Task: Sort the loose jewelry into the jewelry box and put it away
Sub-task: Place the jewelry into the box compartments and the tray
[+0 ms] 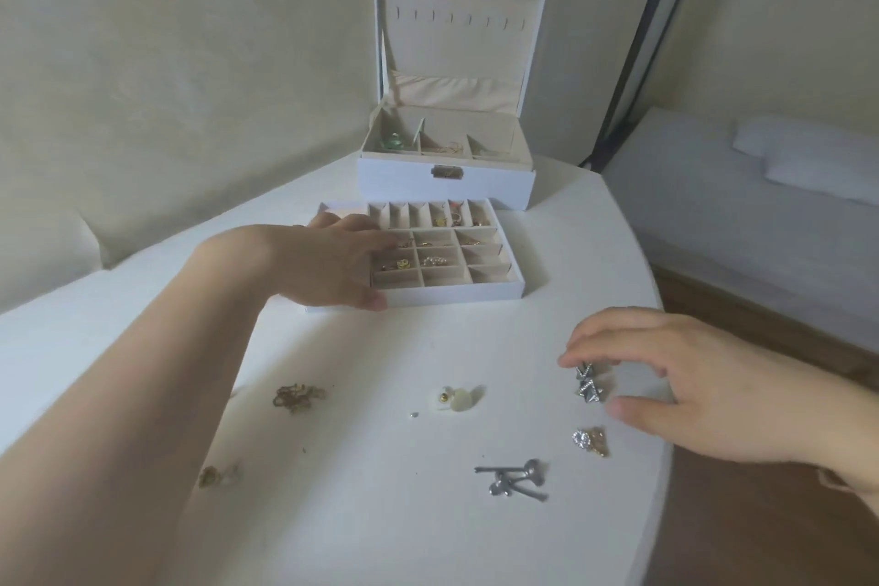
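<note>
A white jewelry box stands open at the back of the table, lid up, with a green piece and gold pieces inside. Its removable divided tray lies in front of it, holding several small gold and pearl pieces. My left hand rests on the tray's left side, thumb on the front rim. My right hand has its fingertips around a pair of silver star earrings on the table. Loose on the table lie a gold chain cluster, a pale round piece, a silver-and-gold pair, grey bow-shaped pieces and a small gold piece.
The white table curves away on the right, with a wooden floor beyond its edge. A bed with a white pillow stands at the far right. Walls close in behind and to the left of the box.
</note>
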Demonstrator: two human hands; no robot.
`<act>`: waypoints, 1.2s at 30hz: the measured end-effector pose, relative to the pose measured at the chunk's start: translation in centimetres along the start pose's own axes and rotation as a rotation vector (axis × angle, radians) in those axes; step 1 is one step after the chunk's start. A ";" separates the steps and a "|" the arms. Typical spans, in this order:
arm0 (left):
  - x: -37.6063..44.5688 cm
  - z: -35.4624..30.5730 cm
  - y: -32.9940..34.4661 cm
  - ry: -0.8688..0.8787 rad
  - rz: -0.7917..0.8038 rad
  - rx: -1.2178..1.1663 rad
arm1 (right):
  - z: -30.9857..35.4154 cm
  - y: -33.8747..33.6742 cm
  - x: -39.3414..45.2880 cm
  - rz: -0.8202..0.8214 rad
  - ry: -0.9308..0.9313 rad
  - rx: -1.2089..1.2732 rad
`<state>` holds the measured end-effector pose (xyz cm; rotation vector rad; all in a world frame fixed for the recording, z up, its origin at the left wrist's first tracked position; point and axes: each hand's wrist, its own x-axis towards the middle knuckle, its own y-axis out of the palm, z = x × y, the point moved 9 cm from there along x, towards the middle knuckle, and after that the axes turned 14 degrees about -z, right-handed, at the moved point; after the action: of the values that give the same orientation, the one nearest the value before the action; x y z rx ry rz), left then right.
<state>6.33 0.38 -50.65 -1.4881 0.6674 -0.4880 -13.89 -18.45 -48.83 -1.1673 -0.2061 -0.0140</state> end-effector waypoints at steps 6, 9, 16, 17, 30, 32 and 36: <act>-0.1 -0.4 -0.2 0.021 -0.008 0.011 | -1.0 1.4 -0.3 -0.105 0.011 0.001; -0.1 -0.5 -0.2 0.036 -0.015 0.026 | -1.4 1.7 0.1 -0.119 0.006 -0.014; -0.1 -0.3 -0.5 0.027 -0.021 -0.007 | -1.3 -1.8 6.6 -0.412 0.062 0.137; 0.0 -0.3 -0.5 0.025 -0.022 -0.006 | -1.6 -2.0 8.1 -0.470 0.081 0.122; 0.2 0.4 -0.4 0.035 -0.023 -0.037 | -1.6 1.7 12.8 -0.534 0.092 -0.156; 0.2 0.7 -0.3 0.029 -0.015 -0.054 | 0.0 0.5 11.7 -0.593 0.008 -0.178; -0.1 1.4 -0.7 0.003 0.008 -0.128 | 4.5 1.9 9.0 -0.257 -0.074 0.065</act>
<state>7.25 1.49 -49.96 -1.6052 0.7172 -0.4481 -5.55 -12.74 -47.31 -1.0710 -0.4179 -0.1897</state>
